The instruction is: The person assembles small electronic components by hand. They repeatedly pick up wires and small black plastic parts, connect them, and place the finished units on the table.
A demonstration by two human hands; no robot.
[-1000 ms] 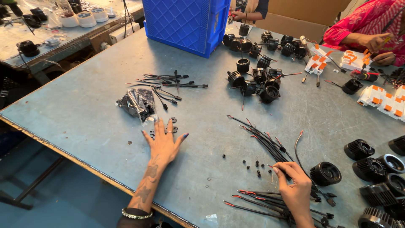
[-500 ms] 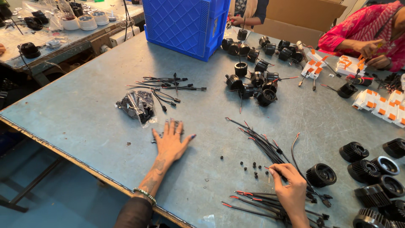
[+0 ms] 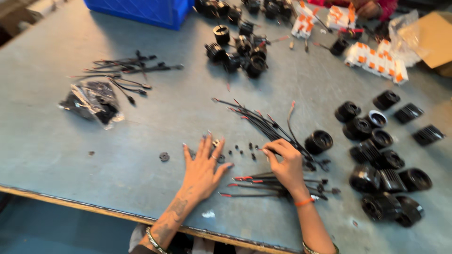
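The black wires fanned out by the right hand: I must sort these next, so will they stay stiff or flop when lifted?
The black wires are thin and long, and one already curves upward, so they would probably droop. Loosely fanned on the table, they may snag each other. The right hand pinches at them with its fingertips, which suggests they are light.

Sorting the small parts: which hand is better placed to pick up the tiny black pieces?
Left. The left hand lies flat, empty, beside the small black pieces; the right hand is pinching a wire.

Matt grey table (image 3: 141,141), glossy plastic bag (image 3: 92,101), black plastic housings (image 3: 376,160)
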